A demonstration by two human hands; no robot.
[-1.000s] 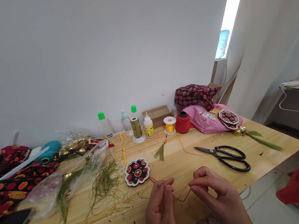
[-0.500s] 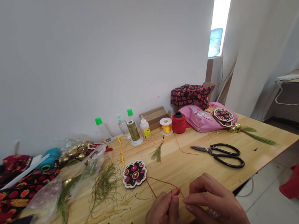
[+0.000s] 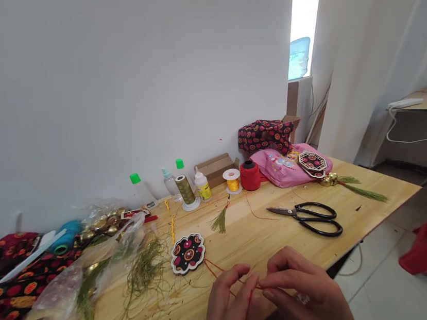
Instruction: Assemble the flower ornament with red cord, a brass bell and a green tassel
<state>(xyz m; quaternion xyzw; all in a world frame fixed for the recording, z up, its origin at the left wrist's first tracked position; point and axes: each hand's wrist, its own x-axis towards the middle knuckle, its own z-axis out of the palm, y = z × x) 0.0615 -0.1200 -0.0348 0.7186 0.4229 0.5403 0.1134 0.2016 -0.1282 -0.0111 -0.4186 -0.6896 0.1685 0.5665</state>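
My left hand (image 3: pixel 229 308) and right hand (image 3: pixel 300 294) meet fingertip to fingertip over the near edge of the bench (image 3: pixel 246 234). Both are pinched narrow on a red cord (image 3: pixel 211 267) that runs back to the flower-shaped ornament (image 3: pixel 188 253) lying flat just beyond. I judge I am working the cord (knot or loop, I cannot tell), and the next move calls for a fine, steady pinch. The cord vanishes between my fingertips, and the frame cuts off my wrists.

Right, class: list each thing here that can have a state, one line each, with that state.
left hand: pinching the red cord
right hand: pinching the same cord
flower ornament: lying flat, cord running from it
scissors: blades shut, lying flat
glue bottle: upright, capped
red spool: upright
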